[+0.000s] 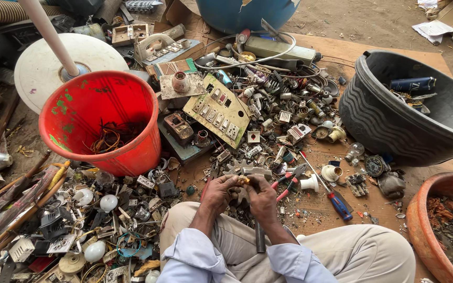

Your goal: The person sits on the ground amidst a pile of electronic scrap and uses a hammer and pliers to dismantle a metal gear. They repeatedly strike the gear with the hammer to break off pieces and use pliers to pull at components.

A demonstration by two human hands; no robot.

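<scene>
My left hand point(218, 194) and my right hand point(262, 196) meet just above my knees, both pinching a small brass-coloured part point(244, 180) between their fingertips. A dark metal rod or tool handle point(259, 238) runs down from under my right hand between my legs. A grey toothed gear point(247, 169) lies on the cardboard right behind the hands. Red-handled pliers point(288, 181) and a blue-and-red screwdriver point(331, 194) lie just right of my right hand. My light blue sleeves and beige trousers fill the bottom of the view.
A red bucket point(74, 112) holding wires stands at left. A black tub point(394, 123) is at right, a clay bowl point(420, 209) of scrap at lower right. Switch plates, bulbs, sockets and metal scrap cover the cardboard. A white fan base point(38, 68) stands behind the bucket.
</scene>
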